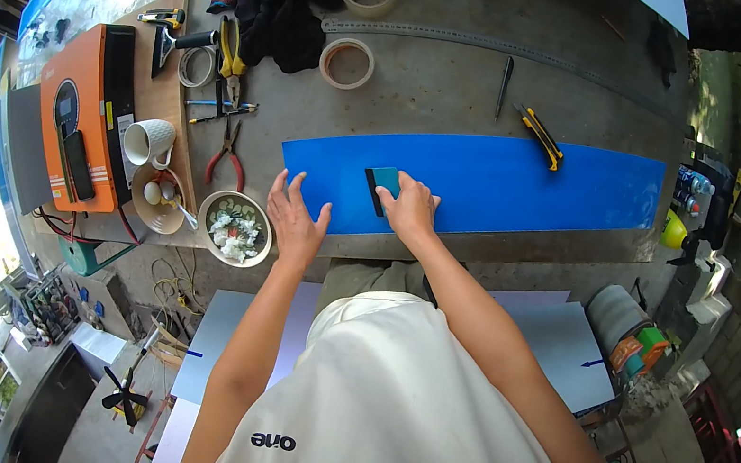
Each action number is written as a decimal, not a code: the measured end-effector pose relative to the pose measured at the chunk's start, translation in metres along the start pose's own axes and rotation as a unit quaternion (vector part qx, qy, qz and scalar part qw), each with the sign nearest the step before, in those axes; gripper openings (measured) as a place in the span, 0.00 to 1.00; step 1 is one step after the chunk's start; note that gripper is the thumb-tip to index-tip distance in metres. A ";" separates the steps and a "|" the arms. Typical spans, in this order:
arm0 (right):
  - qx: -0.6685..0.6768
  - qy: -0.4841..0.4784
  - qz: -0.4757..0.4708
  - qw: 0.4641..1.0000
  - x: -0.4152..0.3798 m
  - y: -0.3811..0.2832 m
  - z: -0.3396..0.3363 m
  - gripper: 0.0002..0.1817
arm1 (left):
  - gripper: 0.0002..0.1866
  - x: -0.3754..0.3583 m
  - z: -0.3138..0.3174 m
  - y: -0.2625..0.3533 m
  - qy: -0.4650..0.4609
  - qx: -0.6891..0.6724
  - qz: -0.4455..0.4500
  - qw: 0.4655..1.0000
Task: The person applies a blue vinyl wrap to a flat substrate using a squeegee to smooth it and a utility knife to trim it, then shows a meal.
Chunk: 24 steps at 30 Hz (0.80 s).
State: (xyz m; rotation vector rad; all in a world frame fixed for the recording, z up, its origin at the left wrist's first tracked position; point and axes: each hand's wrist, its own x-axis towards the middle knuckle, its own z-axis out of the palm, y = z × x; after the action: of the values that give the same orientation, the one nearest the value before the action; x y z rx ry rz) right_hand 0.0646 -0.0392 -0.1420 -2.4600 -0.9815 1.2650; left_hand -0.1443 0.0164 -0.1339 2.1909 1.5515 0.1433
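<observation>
A long blue sheet (529, 193) lies across the table in front of me. My right hand (414, 211) grips a teal squeegee (385, 182) with a black edge, which rests over the left part of the sheet. Near the sheet's left end, my left hand (297, 225) is open with fingers spread, its fingertips at the sheet's edge. Just left of that hand stands a bowl (208, 244) with crumpled white scraps in it. A yellow utility knife (542, 140) lies on the sheet's upper edge.
Tape rolls (348, 63), a long metal ruler (475, 41), a black cloth (280, 17) and red-handled pliers (228, 158) lie on the grey table. At left are an orange device (82, 107), a white mug (148, 142) and a bowl with eggs (152, 216).
</observation>
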 end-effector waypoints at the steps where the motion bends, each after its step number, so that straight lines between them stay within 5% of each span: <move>1: -0.013 -0.010 -0.004 1.000 0.001 -0.001 -0.001 0.21 | 0.41 -0.010 0.001 0.002 -0.017 -0.002 -0.011 1.000; 11: -0.132 0.031 -0.042 0.990 0.007 0.079 -0.082 0.20 | 0.44 -0.033 0.016 0.021 -0.117 -0.009 0.028 0.993; 13: -0.129 0.133 -0.137 0.973 0.016 0.076 -0.106 0.19 | 0.43 -0.031 0.016 0.028 -0.119 0.000 0.010 0.993; 18: -0.177 0.276 -0.178 0.928 0.129 0.064 -0.201 0.14 | 0.39 -0.034 0.003 0.055 -0.103 0.003 0.013 0.995; 21: -0.257 0.226 -0.168 0.925 0.186 0.059 -0.246 0.20 | 0.28 -0.039 -0.030 0.035 -0.112 -0.212 0.006 0.971; 23: -0.285 0.186 -0.153 0.928 0.211 0.061 -0.264 0.24 | 0.24 -0.051 -0.069 -0.027 -0.104 -0.290 -0.064 0.949; 24: -0.295 0.170 -0.150 0.928 0.218 0.066 -0.272 0.26 | 0.16 -0.058 -0.092 -0.059 0.040 -0.308 -0.200 0.929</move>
State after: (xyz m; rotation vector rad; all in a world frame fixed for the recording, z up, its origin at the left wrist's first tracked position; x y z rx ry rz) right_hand 0.3979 0.0820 -0.1474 -2.6489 -1.7362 0.4574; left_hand -0.2474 0.0061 -0.0657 1.3758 1.6727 0.5175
